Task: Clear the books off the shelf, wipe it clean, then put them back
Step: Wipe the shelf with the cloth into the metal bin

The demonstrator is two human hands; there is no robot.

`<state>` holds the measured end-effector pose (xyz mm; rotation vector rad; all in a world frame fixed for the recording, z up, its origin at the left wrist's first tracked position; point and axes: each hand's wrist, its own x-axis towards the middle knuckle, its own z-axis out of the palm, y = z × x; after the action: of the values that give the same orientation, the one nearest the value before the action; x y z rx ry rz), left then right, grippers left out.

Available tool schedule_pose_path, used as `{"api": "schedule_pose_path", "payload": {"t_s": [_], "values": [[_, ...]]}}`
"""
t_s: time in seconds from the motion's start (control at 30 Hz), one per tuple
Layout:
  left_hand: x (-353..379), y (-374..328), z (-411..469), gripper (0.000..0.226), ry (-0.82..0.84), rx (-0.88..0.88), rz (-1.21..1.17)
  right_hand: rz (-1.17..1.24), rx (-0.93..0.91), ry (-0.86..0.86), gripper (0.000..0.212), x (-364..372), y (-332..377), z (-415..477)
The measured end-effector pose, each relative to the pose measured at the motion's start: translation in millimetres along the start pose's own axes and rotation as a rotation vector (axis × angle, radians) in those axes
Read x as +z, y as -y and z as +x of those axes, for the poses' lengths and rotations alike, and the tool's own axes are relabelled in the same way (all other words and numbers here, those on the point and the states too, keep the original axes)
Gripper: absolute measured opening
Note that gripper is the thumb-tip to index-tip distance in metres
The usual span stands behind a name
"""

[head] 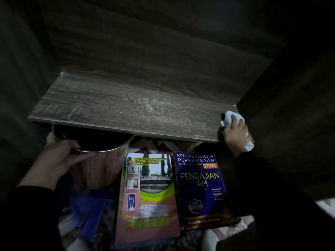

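The dark wooden shelf board (126,107) is bare, with dusty streaks near its middle. My right hand (235,134) presses a white cloth (231,116) onto the board's far right front corner, fingers spread over it. My left hand (61,153) grips the rim of a shiny metal bucket (101,165) held just under the board's left front edge. Below the shelf lie two books side by side: a pink and green school book (146,196) and a dark blue exam book (201,189) titled "Pengajian Am".
The shelf's dark side walls (290,87) and back panel (154,57) close in the board. A blue item (88,212) lies on the floor left of the books. White material (326,207) shows at the lower right.
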<state>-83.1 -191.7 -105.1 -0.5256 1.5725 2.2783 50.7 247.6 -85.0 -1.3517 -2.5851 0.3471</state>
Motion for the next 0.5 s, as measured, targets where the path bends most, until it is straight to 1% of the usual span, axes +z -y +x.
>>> {"api": "schedule_pose_path", "payload": {"t_s": [0.07,0.17,0.37,0.5], "values": [[-1,0,0,0.063,-0.002,0.001,0.0,0.027,0.009,0.001,0.052,6,21,-9],[1,0,-1,0.061,-0.011,-0.004,-0.006,0.011,-0.044,0.021,0.053,17,60,-28],[5,-3,-11,0.057,-0.019,-0.01,-0.012,0.033,-0.23,0.035,0.057,49,156,-82],[7,-4,-15,0.054,-0.031,-0.006,-0.012,0.03,-0.384,0.108,0.058,67,209,-113]]}}
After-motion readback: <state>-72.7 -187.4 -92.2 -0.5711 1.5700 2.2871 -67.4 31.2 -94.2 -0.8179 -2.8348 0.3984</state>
